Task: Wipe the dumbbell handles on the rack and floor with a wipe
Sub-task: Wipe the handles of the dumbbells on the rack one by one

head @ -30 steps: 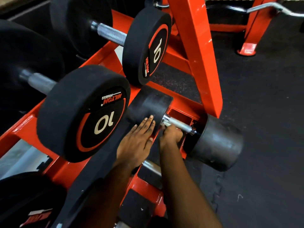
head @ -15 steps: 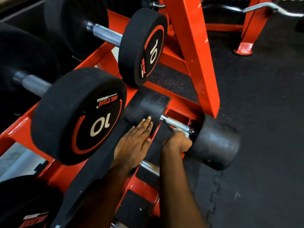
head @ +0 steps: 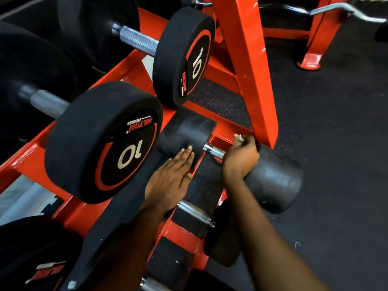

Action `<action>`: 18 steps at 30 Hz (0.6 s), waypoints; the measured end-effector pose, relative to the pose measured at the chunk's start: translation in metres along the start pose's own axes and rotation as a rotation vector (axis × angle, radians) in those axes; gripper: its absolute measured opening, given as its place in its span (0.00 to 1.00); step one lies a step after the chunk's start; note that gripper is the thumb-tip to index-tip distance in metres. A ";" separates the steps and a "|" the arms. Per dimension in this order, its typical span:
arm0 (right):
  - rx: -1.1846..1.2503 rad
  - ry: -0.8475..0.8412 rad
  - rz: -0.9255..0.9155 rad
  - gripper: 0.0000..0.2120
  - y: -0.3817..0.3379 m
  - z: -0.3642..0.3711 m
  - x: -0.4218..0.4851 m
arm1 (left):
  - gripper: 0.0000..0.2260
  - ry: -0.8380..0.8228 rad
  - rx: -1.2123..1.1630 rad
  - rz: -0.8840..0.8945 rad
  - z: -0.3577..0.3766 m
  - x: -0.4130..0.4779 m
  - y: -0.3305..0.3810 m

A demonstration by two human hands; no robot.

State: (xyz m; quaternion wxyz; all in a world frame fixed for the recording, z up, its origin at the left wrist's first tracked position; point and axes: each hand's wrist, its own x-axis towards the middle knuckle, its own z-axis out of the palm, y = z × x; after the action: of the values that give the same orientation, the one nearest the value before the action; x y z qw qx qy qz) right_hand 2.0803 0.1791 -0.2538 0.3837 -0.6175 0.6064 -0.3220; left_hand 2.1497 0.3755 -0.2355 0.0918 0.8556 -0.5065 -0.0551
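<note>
Our L hand (head: 174, 175) rests flat, fingers straight, on the dumbbell head (head: 184, 133) as our R hand (head: 241, 158) clutches a wipe (head: 239, 138) at its handle (head: 215, 152).

The rack (head: 249, 66) is orange-red, the floor (head: 336, 143) black. At nine o'clock a black dumbbell head (head: 105, 141) bears a red ring and cream "10"; the handle (head: 138, 39) at eleven o'clock is knurled silver.

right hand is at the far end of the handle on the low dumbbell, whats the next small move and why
Probably slide the right hand with the small white wipe leftward along the shiny metal handle toward the black rubber dumbbell head that the left hand presses flat. The right hand sits at the handle's right end, and the stretch by that head shows bare.
</note>
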 end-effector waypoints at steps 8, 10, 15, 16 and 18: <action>-1.109 -0.693 -0.518 0.17 -0.018 -0.023 0.027 | 0.33 -0.027 0.057 0.008 0.000 0.001 0.000; -1.063 -0.675 -0.481 0.17 -0.014 -0.024 0.024 | 0.33 -0.026 0.059 0.011 0.000 0.001 0.000; -0.825 -0.611 -0.325 0.16 -0.029 -0.003 0.023 | 0.35 -0.029 0.082 0.016 -0.001 0.001 0.001; -0.751 -0.632 -0.319 0.15 -0.032 0.007 0.025 | 0.35 -0.025 0.084 0.016 -0.001 0.000 0.001; -0.644 -0.700 -0.315 0.14 -0.033 0.022 0.028 | 0.36 -0.016 0.091 0.018 -0.001 0.000 0.001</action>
State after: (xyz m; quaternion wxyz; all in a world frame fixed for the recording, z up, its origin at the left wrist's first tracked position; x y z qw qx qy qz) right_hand 2.1179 0.1518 -0.2381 0.3011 -0.8596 0.4093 0.0540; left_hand 2.1490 0.3746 -0.2346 0.0493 0.8537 -0.5170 -0.0378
